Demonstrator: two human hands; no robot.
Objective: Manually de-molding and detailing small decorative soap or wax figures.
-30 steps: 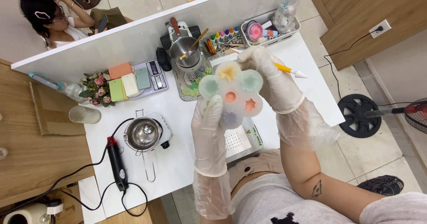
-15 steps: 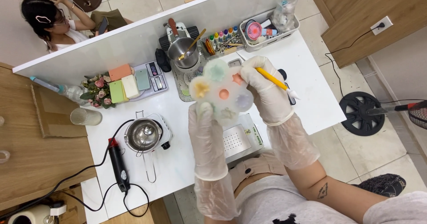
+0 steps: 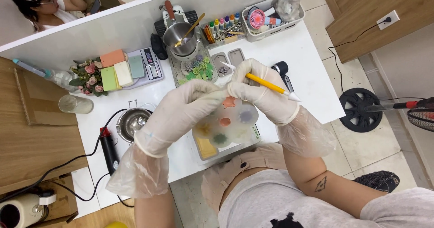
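Both gloved hands grip the round mold (image 3: 228, 121) up over the table's (image 3: 312, 74) near edge, left hand (image 3: 181, 112) clasping its rim, right hand (image 3: 262, 94) also pinching a yellow tool (image 3: 267, 85), likely mid-unmolding, needing gentle flexing next.

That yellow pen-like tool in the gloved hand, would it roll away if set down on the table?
Probably yes: the yellow tool looks slim, round and straight, so it could roll on the smooth white table. It seems stiff and light, pinched easily by the right hand.
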